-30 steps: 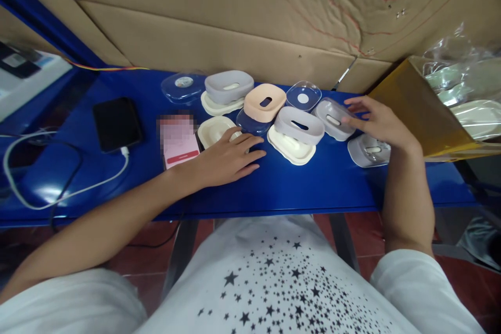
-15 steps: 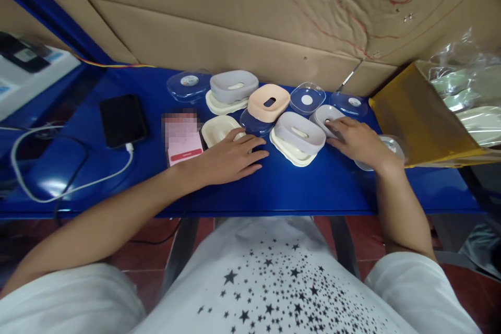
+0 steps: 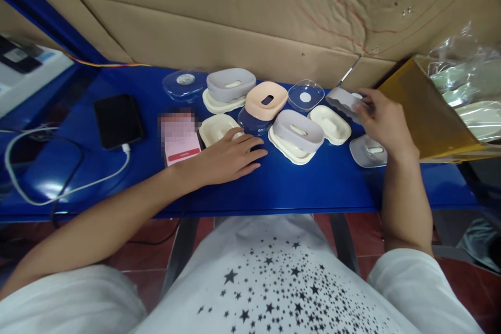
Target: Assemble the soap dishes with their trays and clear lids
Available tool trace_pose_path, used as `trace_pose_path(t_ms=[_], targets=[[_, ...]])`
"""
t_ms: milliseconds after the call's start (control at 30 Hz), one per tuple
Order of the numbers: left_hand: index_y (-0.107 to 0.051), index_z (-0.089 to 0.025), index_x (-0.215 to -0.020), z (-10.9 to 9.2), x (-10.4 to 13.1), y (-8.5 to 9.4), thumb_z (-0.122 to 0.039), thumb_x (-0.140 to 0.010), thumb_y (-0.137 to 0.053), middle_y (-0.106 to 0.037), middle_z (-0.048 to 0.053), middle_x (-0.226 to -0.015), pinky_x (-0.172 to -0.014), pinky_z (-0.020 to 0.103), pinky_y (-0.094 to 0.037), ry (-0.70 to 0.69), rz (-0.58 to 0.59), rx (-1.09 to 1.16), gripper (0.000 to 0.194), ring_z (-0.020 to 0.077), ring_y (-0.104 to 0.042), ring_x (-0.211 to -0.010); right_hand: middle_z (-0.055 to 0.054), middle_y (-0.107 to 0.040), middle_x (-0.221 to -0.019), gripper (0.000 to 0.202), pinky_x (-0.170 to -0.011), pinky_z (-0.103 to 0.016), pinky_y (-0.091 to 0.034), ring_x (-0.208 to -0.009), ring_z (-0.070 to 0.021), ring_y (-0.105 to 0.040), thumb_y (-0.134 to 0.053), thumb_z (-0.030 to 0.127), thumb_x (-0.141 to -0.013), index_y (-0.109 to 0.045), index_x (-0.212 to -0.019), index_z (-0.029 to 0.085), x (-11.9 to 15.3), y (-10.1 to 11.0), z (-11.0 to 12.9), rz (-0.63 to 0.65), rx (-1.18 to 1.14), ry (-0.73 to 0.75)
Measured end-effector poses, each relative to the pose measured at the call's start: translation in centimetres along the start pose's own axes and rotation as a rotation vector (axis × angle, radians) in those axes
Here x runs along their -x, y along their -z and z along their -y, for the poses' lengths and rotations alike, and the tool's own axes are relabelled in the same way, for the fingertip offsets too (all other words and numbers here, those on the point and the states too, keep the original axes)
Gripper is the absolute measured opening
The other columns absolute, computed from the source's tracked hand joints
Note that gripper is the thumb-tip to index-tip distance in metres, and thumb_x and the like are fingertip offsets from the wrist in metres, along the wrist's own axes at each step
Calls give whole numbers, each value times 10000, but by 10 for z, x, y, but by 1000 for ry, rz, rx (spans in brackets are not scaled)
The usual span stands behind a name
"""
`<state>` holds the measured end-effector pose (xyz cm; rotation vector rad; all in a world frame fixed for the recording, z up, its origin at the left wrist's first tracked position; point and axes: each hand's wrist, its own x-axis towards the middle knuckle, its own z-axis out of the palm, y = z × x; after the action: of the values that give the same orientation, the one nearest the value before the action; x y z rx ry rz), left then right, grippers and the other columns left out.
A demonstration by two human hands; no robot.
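At the right, my right hand (image 3: pixel 385 117) is closed on a grey oval tray (image 3: pixel 343 100), held tilted over a clear lid. A bare cream base (image 3: pixel 331 124) lies to its left. My left hand (image 3: pixel 235 159) rests with fingers spread on the table, partly over another cream base (image 3: pixel 216 129). Between the hands, a grey tray (image 3: pixel 299 128) sits on a cream base, a peach tray (image 3: pixel 266 99) on a clear lid. Behind them are a second grey tray on a cream base (image 3: pixel 231 83) and a clear lid (image 3: pixel 306 95).
A phone (image 3: pixel 182 141) lies beside my left forearm, with a black device (image 3: pixel 118 121) and white cable further left. An open cardboard box (image 3: pixel 426 115) holding plastic-wrapped pieces stands at the right. A clear lid (image 3: pixel 366 154) lies near my right wrist. Cardboard lines the back.
My right hand has lifted the grey tray off its cream base and moved it back and to the right, uncovering the base. My left hand has stayed in place.
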<state>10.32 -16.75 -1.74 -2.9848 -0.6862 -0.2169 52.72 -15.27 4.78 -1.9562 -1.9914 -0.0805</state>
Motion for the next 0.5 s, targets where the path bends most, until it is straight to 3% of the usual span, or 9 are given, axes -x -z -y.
trace_pose_path(t_ms=[100, 167, 267, 333, 400, 500], targets=[[-721, -201, -1486, 0, 0, 0, -322, -1195, -500, -705, 158, -1522, -1247, 551, -441, -1, -1, -7, 385, 332, -705, -1334, -242, -781, -1362, 515, -1149, -500, -542, -1289, -364, -730, -542, 346, -1048, -696, -1485, 122, -6, 9, -15, -169, 84, -92], [-721, -203, -1481, 0, 0, -1, -323, -1193, -504, -706, 157, -1520, -1244, 547, -443, -3, -6, -11, 380, 329, -709, -1323, -258, -789, -1328, 450, -1127, -529, -542, -1286, -390, -729, -551, 369, -1048, -757, -1378, 143, -2, 19, -23, -201, 148, -144], [-728, -215, -1460, 1, -1, -1, -317, -1182, -530, -714, 148, -1503, -1255, 532, -432, -5, -9, -2, 356, 316, -710, -1318, -198, -844, -1188, 403, -1008, -507, -605, -1104, -370, -802, -588, 466, -1033, -797, -1261, 207, 19, 36, -31, -29, 70, -158], [-734, -218, -1441, 1, -1, -1, -317, -1179, -536, -723, 142, -1482, -1256, 523, -432, -2, -10, 7, 344, 308, -714, -1310, -161, -847, -1243, 499, -1006, -517, -632, -1110, -372, -815, -615, 582, -1013, -767, -1358, 256, 44, 42, -41, 158, -31, -127], [-736, -218, -1431, 1, -1, -2, -319, -1181, -525, -728, 141, -1471, -1253, 521, -435, 0, -11, 8, 342, 305, -718, -1302, -129, -753, -1510, 639, -1161, -587, -580, -1365, -417, -729, -672, 678, -973, -682, -1518, 345, 70, 41, -55, 265, -61, -49], [-732, -215, -1431, 1, -1, -3, -328, -1189, -499, -725, 143, -1479, -1248, 533, -437, -4, -1, -3, 355, 314, -714, -1314, -70, -542, -1755, 809, -1290, -673, -461, -1618, -442, -505, -789, 632, -894, -538, -1651, 497, 100, 34, -78, 311, -56, 108]])
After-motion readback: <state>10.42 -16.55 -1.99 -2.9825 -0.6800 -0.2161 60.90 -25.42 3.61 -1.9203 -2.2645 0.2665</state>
